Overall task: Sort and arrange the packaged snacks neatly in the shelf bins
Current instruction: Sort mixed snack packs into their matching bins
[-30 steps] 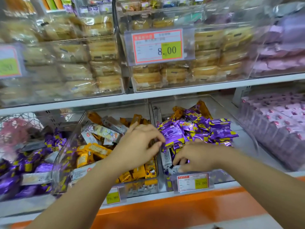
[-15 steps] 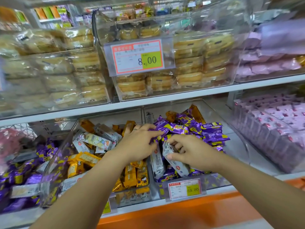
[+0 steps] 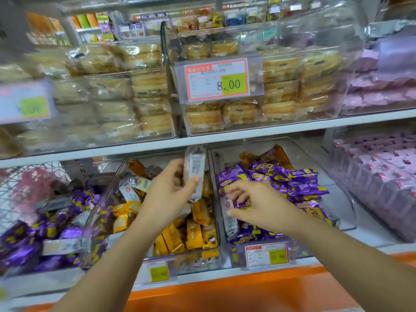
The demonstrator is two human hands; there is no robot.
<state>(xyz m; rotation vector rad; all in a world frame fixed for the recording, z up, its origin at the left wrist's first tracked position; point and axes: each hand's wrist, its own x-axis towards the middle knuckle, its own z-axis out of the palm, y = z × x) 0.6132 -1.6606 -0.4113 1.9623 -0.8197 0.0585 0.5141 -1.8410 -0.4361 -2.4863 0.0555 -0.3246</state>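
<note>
Where the white shelf board [image 3: 281,127] overhangs two clear plastic bins, the right bin [image 3: 347,206] holds a heap of shiny purple snack packets [image 3: 301,183] and the left bin [image 3: 101,221] holds yellow-orange foil packets [image 3: 193,236]. Above the left bin the left hand [image 3: 168,197] grips an upright white printed packet [image 3: 194,170] between thumb and fingers. The right hand [image 3: 261,204], fingers spread and loose, rests on the purple heap beside another white packet [image 3: 229,219] at that bin's left wall.

White shelf [image 3: 364,238], clear orange-pack bin [image 3: 198,262] beside clear purple-pack bin [image 3: 346,206] on it
</note>
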